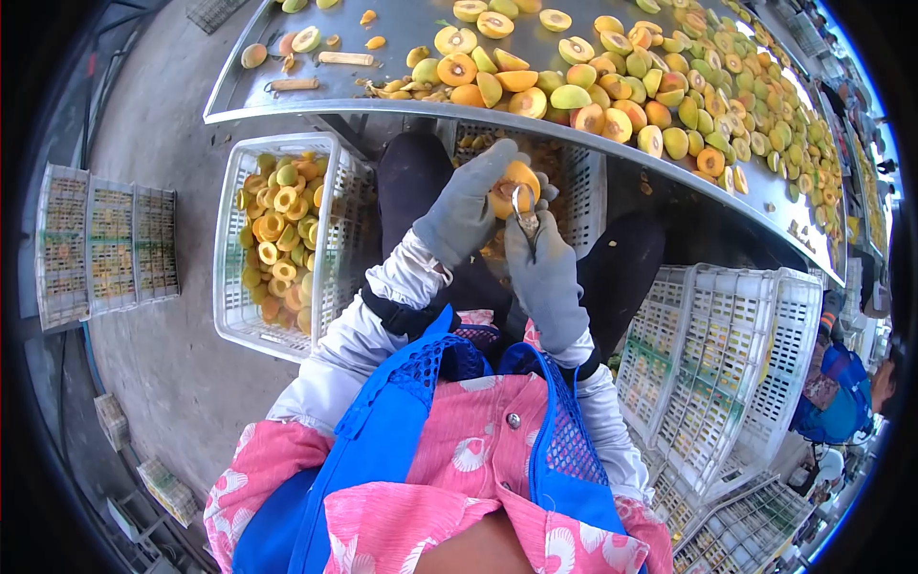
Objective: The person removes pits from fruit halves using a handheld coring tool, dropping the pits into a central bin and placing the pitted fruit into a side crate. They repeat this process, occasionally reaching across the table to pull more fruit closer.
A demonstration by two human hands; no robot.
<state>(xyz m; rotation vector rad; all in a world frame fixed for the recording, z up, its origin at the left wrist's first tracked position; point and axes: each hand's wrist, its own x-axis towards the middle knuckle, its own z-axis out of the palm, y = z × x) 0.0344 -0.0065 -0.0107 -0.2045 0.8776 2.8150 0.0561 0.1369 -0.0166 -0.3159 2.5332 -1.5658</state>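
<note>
My left hand (466, 206), in a grey glove, is closed around a halved orange-yellow fruit (513, 188) with its cut face turned up. My right hand (548, 273), gloved too, grips a small metal tool (525, 212) whose looped tip touches the cut face. Both hands are above my lap, just in front of the edge of a metal table (402, 101). Many halved fruits (571, 97) lie on that table. To the left, a white crate (229, 297) holds hollowed fruit halves (284, 225).
Below my hands, a crate (585, 196) is partly hidden under the table. Stacked white crates (712, 354) stand at the right, more crates (105, 244) at the far left. Two wooden-handled tools (345, 59) lie on the table. A person in blue (841, 387) is at the far right.
</note>
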